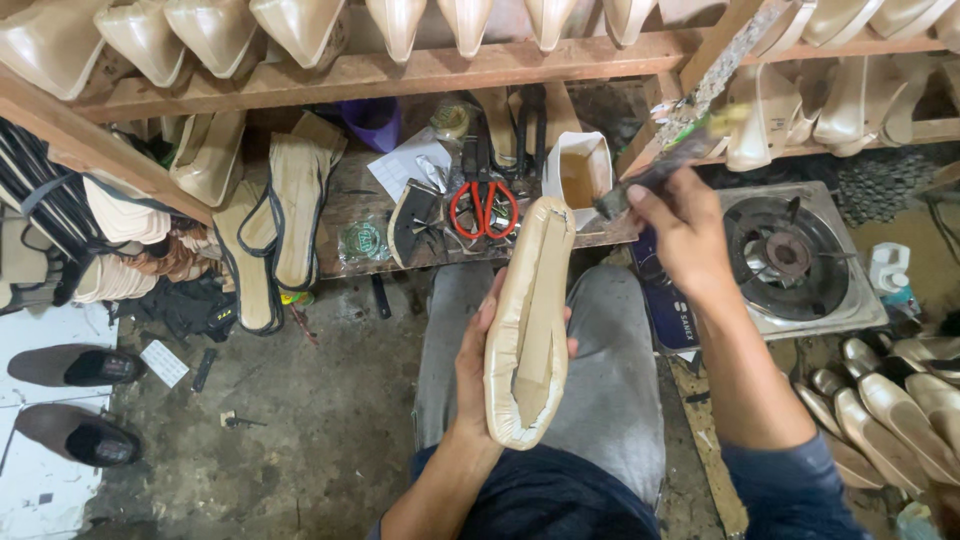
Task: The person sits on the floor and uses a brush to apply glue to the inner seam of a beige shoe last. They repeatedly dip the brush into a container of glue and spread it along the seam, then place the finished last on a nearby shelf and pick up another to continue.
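cluttered workbench [350,200], red scissors [484,208], left hand [478,360] fingers gripping shoe sole [527,320], right hand [685,235] fingers holding brush [650,178]

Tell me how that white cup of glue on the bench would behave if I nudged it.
The white cup looks thin-walled and tall for its base, so probably light and tippy. It stands near the bench edge, open-topped with brownish liquid inside; a push would likely slosh or spill it.
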`<state>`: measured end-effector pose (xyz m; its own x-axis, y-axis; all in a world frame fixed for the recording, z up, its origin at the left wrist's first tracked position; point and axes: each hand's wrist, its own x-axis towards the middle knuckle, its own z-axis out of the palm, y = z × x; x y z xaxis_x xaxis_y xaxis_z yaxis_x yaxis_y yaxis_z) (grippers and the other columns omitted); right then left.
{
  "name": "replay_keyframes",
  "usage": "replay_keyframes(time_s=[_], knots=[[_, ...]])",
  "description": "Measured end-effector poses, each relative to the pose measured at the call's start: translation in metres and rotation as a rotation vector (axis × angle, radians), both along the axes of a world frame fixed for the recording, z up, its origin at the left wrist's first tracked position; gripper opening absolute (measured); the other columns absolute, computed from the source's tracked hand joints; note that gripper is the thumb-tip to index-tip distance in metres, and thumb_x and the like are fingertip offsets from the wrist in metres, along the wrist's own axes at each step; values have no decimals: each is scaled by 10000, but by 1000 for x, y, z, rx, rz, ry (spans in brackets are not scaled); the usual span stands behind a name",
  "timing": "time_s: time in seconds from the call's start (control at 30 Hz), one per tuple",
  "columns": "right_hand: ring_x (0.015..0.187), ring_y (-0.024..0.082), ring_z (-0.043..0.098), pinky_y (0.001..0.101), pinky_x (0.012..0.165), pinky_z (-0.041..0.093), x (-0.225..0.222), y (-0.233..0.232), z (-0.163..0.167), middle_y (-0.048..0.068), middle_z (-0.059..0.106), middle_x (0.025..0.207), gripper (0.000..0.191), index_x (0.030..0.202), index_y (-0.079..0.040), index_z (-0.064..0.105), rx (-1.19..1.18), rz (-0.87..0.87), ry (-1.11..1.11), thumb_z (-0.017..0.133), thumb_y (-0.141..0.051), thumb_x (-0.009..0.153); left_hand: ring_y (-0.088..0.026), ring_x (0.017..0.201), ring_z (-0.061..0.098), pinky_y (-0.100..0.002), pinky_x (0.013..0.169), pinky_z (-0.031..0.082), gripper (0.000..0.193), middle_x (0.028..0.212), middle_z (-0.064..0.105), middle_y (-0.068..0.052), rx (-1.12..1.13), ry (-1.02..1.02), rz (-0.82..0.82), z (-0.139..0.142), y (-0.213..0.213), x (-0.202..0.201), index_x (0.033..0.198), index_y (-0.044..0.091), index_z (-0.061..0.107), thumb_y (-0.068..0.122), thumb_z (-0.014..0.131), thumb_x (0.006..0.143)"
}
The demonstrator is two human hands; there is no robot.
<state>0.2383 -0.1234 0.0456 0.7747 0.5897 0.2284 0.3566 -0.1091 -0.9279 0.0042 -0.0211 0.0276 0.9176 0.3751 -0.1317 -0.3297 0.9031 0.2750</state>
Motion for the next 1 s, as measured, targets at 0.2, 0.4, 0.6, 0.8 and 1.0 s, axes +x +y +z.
replay_keyframes(time_s=[0.2,0.4,0.6,0.8,1.0], knots=[[995,151,656,280,911,554,-89,-23,28,88,669,1134,214,1250,17,609,347,30,-98,663,19,1043,-338,1183,626,-513,877,608,773,1457,520,-208,101,47,13,19,-2,-1,1624,162,280,437,579,966],[1030,241,696,337,895,578,-110,-6,40,155,690,1145,232,1193,38,644,157,2,-545,723,52,975,-332,1191,607,-531,892,597,789,1477,484,-218,180,59,22,33,-9,-8,1647,152,255,439,583,990],[1002,317,717,382,866,580,-110,-17,53,181,692,1103,225,1164,40,651,67,52,-594,729,48,953,-322,1226,603,-543,907,600,790,1515,468,-168,191,58,21,35,-7,-17,1631,172,239,439,579,970],[1055,323,706,391,925,578,-107,-18,60,177,678,1117,212,1166,26,635,81,124,-666,703,46,966,-318,1234,599,-544,913,595,773,1513,472,-171,195,81,-8,36,-7,-20,1633,182,238,438,568,984],[1028,314,700,373,889,575,-105,-18,66,182,666,1089,239,1173,25,632,57,175,-636,680,85,946,-307,1230,605,-557,919,593,762,1501,476,-169,178,71,-15,36,-7,-19,1627,178,241,407,576,982]])
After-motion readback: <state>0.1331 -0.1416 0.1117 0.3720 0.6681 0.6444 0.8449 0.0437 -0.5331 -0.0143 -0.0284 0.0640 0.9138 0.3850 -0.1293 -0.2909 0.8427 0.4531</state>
